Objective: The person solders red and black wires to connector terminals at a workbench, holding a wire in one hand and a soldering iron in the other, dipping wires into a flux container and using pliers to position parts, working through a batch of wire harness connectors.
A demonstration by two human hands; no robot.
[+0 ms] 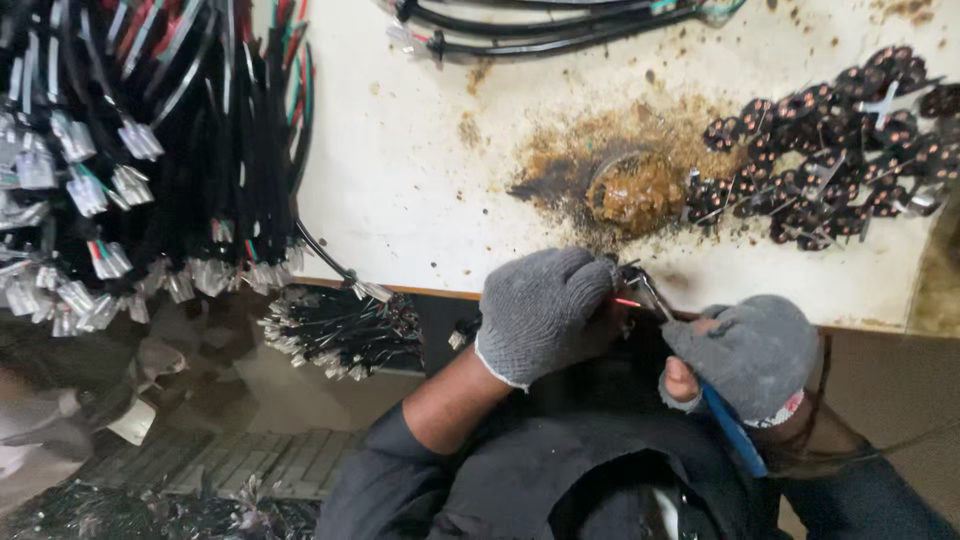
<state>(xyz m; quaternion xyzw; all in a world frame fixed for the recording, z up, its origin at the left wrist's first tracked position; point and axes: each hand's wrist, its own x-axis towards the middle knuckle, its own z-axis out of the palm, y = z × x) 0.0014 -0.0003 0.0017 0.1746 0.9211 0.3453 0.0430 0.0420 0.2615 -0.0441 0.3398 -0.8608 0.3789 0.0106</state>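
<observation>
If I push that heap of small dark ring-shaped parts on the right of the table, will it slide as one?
Probably not. The heap of dark ring-shaped parts is many loose pieces, so it would likely scatter rather than move together. Thin metal leads stick out among them, so some may snag and drag neighbours. The brown residue beside the heap looks sticky and might hold the nearest pieces.

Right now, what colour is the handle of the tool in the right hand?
Blue, seen in the head view: the tool handle sticks out below the gloved right hand.

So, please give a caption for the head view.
Gloved left hand and right hand solder wires beside a flux pot.
</observation>
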